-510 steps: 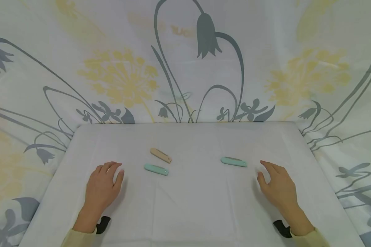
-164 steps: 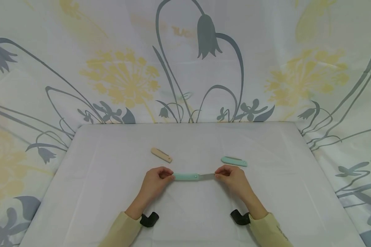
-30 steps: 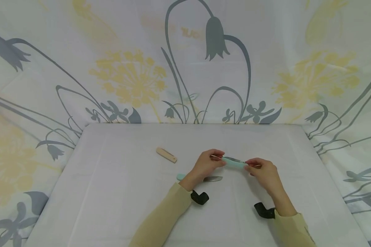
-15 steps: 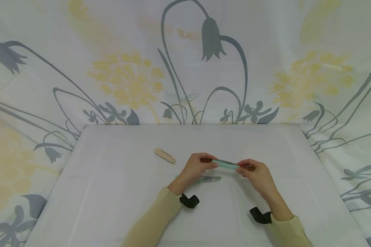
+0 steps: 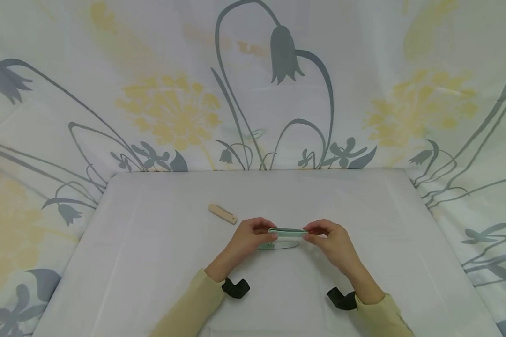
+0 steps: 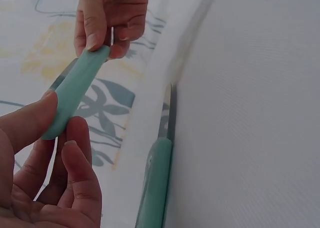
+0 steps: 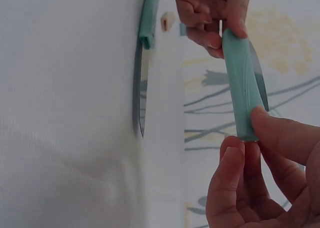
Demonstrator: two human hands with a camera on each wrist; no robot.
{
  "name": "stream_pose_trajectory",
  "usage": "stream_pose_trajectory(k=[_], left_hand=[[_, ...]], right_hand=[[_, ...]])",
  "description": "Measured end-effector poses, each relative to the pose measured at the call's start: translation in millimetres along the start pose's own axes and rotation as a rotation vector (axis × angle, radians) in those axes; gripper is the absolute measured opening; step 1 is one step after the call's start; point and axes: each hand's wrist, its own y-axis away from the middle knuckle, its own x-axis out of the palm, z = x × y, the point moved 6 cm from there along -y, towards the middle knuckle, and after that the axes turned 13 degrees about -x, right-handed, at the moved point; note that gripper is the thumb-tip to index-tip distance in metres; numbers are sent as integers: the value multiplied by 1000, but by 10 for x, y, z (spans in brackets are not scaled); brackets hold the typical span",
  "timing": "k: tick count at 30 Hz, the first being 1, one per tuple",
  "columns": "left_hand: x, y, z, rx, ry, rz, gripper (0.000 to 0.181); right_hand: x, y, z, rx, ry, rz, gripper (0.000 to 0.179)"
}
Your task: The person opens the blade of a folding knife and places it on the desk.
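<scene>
A mint-green folding knife (image 5: 288, 233) is held up over the table, level, between both hands. My left hand (image 5: 249, 238) pinches one end between thumb and fingers; my right hand (image 5: 331, 239) pinches the other. Its blade lies along the handle, with part of the steel showing past one side in the left wrist view (image 6: 64, 75). Below it on the table lies a second mint-green folding knife (image 6: 157, 180) with its blade swung out, pointing right in the head view. My left hand hides part of that knife's handle there.
A beige folding knife (image 5: 222, 214) lies folded, farther back and left of the hands. White cloth covers the table (image 5: 152, 262). A flower-printed curtain (image 5: 253, 93) hangs behind and at both sides. Black wrist mounts (image 5: 236, 288) stick out beneath the forearms.
Over the last second both hands brought the folded knife left and nearer. Since 5.5 seconds ago, the opened knife was set down and the other mint-green one was lifted from the table.
</scene>
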Motion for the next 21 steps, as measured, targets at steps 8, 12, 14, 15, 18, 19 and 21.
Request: stream_pose_trajectory(k=[8,12,14,15,18,19,21], left_hand=[[-191,147,134,4,-35,-59,23],[-254,236,164,2,-30,-80,23],[-282,280,170,3,-28,-84,23],[-296,295,177,3,-30,-84,22],[-336,341,179,8,-35,-85,21],[-347,351,179,13,-35,-85,21],[-365,362,177,15,-39,-90,20]], right_hand=[[248,-2,90,-21,-56,16,17],[356,17,119,-47,-83,29,16],[402,27,123,-62,-88,33,17],[423,31,126,-70,-89,34,17],[473,38,147,-93,-95,40,19],[484,39,157,-98,-96,43,20],[499,42,179,-113,-96,48,21]])
